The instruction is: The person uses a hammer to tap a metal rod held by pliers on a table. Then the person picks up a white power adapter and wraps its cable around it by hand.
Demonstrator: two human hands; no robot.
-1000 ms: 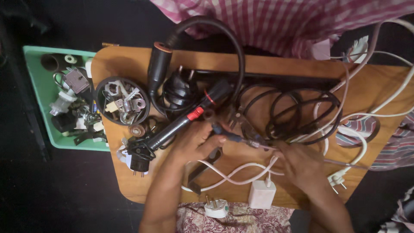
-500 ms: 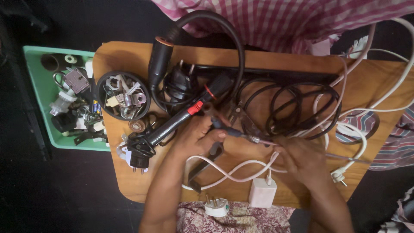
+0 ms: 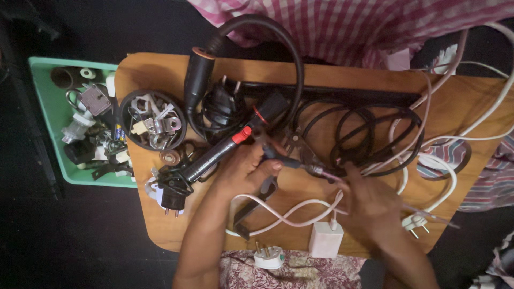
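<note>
The left hand (image 3: 243, 168) closes its grip on a dark pliers handle (image 3: 278, 159) at the middle of the wooden tabletop (image 3: 160, 69). The right hand (image 3: 369, 200) lies just beside, fingers curled over a thin wire (image 3: 326, 174) at the tool's tip; how tight that grip is cannot be told. A white cord (image 3: 284, 214) loops below the hands, a black cable coil (image 3: 369, 134) above. A bowl (image 3: 152, 120) of metal parts sits left.

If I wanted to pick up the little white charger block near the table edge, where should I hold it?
Pinch the white charger block across its two flat side faces, coming straight down from above. It lies flat with bare wood on both sides. Avoid the top end, where its white cable plugs in close to the right hand.
</note>
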